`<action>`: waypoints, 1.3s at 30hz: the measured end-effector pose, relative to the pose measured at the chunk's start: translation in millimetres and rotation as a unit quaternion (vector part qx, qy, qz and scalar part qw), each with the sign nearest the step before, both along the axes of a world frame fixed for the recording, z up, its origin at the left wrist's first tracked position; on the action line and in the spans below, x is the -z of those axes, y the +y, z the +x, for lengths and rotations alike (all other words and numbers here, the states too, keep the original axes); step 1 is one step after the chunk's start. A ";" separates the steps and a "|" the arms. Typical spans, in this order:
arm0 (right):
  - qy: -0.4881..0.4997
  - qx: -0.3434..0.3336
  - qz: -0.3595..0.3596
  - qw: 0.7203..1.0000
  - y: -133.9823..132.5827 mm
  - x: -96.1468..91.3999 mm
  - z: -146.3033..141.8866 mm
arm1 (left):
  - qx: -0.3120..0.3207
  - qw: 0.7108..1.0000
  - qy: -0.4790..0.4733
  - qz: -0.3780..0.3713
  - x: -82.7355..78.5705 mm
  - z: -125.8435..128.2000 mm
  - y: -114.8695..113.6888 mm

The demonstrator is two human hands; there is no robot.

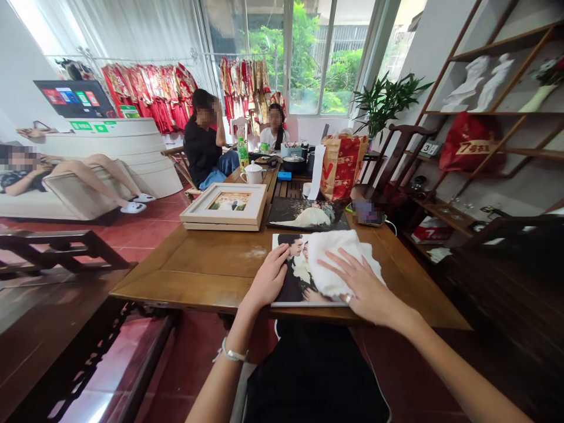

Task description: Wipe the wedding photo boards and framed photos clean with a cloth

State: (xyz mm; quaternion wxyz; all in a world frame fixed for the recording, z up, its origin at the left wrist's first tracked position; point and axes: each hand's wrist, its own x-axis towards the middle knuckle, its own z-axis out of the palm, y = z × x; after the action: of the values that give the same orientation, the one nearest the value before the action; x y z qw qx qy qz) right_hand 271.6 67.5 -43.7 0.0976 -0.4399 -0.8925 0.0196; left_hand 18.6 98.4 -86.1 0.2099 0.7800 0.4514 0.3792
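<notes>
A photo print [294, 271] of a couple lies flat at the near edge of the wooden table [211, 261]. My left hand [268, 281] rests flat on its left edge, fingers stretched out. My right hand [361, 282] presses a white cloth [339, 258] onto the right part of the print, fingers spread over the cloth. The cloth hides much of the picture.
A second dark photo print [306, 214] and a light wooden picture frame [225, 204] lie further back. A red paper bag [341, 164], a white teapot [253, 173] and dishes stand beyond. Two people sit at the far end; another lies on a sofa [66, 200] at left. Shelves [484, 135] line the right.
</notes>
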 end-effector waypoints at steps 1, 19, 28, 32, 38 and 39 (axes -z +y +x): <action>-0.005 -0.007 -0.007 1.000 -16.6 -1.3 -0.6 | -0.002 1.000 -0.002 -0.001 -0.1 0.2 -0.2; -0.009 0.096 -0.035 0.995 80.6 -6.3 -11.6 | 0.005 1.000 0.000 0.009 -0.9 -0.9 -0.9; -0.037 -0.018 -0.001 0.999 -8.7 -7.6 -37.3 | 0.000 1.000 0.004 0.018 -0.2 0.0 -0.8; -0.032 -0.050 -0.023 0.998 -56.5 -11.6 -32.3 | -0.008 1.000 0.002 0.005 -3.4 1.9 -2.4; -0.018 -0.012 -0.032 0.999 -27.1 -11.8 -27.1 | -0.007 1.000 0.012 0.002 -5.2 1.8 -3.2; -0.016 0.000 -0.027 1.000 -13.1 -10.6 -28.1 | -0.005 1.000 0.010 0.006 -4.6 1.2 -2.9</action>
State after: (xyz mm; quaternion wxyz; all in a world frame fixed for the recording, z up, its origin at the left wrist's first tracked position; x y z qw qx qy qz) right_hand 243.5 54.4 -33.1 0.0718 -0.4429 -0.8930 0.0366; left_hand 19.8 95.5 -81.5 0.1989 0.7826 0.4550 0.3754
